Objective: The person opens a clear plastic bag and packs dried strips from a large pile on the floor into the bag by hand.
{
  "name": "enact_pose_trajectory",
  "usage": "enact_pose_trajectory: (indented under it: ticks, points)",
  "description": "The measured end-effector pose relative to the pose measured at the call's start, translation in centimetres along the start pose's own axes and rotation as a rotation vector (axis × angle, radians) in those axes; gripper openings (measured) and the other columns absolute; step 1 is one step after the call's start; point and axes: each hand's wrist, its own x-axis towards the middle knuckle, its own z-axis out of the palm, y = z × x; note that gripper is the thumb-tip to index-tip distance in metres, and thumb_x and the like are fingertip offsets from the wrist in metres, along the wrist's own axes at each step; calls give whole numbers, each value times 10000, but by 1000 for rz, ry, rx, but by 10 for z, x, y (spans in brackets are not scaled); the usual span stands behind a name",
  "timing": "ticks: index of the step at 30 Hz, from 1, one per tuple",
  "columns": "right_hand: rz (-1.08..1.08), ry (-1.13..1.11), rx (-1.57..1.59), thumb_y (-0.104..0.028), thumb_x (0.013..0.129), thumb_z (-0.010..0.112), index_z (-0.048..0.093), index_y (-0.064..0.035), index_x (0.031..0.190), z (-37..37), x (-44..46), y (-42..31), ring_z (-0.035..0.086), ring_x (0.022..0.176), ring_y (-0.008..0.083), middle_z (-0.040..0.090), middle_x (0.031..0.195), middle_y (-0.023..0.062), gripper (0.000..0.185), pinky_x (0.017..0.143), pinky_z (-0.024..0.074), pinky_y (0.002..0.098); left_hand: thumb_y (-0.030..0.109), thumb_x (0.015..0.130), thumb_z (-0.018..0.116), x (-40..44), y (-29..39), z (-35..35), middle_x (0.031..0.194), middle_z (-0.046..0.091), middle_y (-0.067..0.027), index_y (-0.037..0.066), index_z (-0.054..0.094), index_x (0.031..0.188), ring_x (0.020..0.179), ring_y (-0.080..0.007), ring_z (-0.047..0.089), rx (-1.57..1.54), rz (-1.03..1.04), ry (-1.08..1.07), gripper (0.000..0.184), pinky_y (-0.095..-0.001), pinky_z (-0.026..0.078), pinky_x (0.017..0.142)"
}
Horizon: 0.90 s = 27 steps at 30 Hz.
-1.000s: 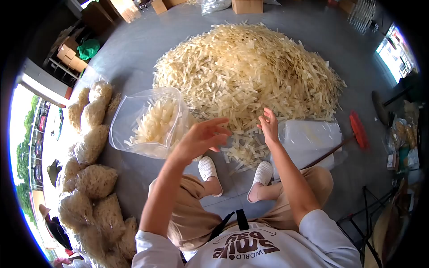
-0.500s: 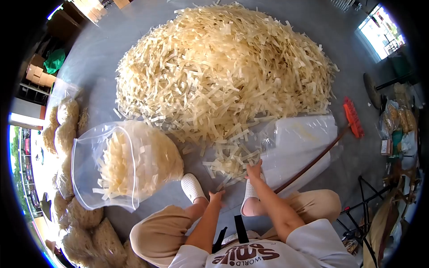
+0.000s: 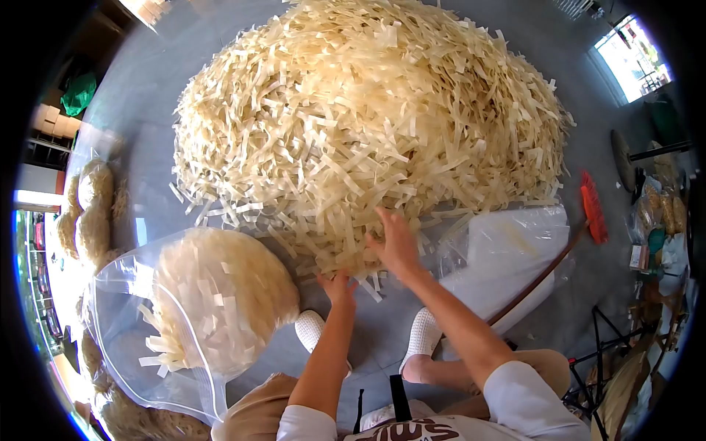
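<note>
A broad heap of pale yellow flat dried strips (image 3: 353, 125) covers the floor in front of me. At its near edge my left hand (image 3: 338, 288) touches the lowest strips, its fingers apart. My right hand (image 3: 397, 246) is stretched over the front of the heap, thumb and fingers spread, with nothing gripped in it. Left of my feet, a large clear plastic bag (image 3: 283, 283) lies on its side, partly filled with the same strips, its mouth gaping toward the lower left.
Flat clear plastic bags (image 3: 507, 246) lie on the floor at right, with a red broom (image 3: 593, 209) and its handle across them. Filled bags (image 3: 94, 195) line the left side. A black metal stand (image 3: 599, 353) and assorted goods are at far right. My white shoes (image 3: 421, 338) flank the hands.
Both hands have moved forward from beside my shoes to the heap's front. The small loose cluster of strips near my feet has been pushed into the heap. My view has shifted slightly.
</note>
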Motion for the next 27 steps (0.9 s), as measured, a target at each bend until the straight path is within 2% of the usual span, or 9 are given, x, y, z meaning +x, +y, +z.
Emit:
enact_pose_trajectory:
  ticks: [5,8,10,14,18,23,25,26,27]
  points:
    - [-319,115,-70,-245,726,666,356,-90,1294,-8,118,10,452,1086,334,460,1174,190,665,866,410,374,107,705,656,14,1,-14,1402,183,-133,240,36,1404,1221,-297,323,148,-93,385,944,-531,334,925]
    - [-351,47,-184,-326,671,711,319,-122,1330,15,154,13,392,1160,348,409,1249,186,794,935,357,428,195,669,716,19,-1,-23,1444,80,-147,273,-41,1413,1271,-302,258,412,-243,217,1064,-526,309,945]
    - [-254,-34,-273,-390,638,732,292,-144,1354,26,158,6,348,1208,358,370,1302,175,875,976,315,474,326,677,721,3,17,-16,1460,46,-118,278,-73,1409,1303,-315,202,102,-377,228,1082,-548,258,970]
    - [-182,-378,-429,-484,553,760,292,-240,1361,55,129,-9,292,1243,368,327,1333,168,965,971,253,581,465,684,691,31,0,-43,1462,77,-71,229,11,1420,1284,-320,245,410,-101,-196,1029,-569,212,978]
    - [-192,-482,-410,-476,559,761,297,-218,1362,57,77,-15,256,1273,342,295,1357,150,963,963,218,638,518,712,657,8,26,-17,1438,178,-38,199,150,1395,1257,-322,296,19,-327,-217,908,-619,215,942]
    - [-329,-402,-38,-429,583,761,402,-133,1299,44,35,19,377,1189,353,358,1309,172,853,976,318,480,461,732,671,28,6,-20,1417,231,-48,188,128,1393,1254,-342,289,120,-275,-243,899,-649,254,894]
    - [-368,-319,261,-374,646,743,484,-94,1229,3,45,34,477,1107,303,466,1216,174,696,930,384,387,389,687,734,13,17,-13,1420,215,-74,184,28,1396,1261,-352,269,222,-185,55,1021,-662,258,882]
    - [-435,18,182,-276,708,718,590,-70,1087,-17,49,51,576,966,231,590,1023,139,450,823,446,331,389,687,734,9,22,-11,1420,215,-74,184,28,1396,1261,-352,269,220,-189,58,1021,-662,258,882]
    - [-125,13,356,-198,735,699,643,-45,934,-50,53,61,602,831,161,630,876,87,258,723,456,278,374,652,763,7,26,-11,1422,206,-81,187,-15,1394,1265,-353,257,276,-157,77,1091,-670,256,881]
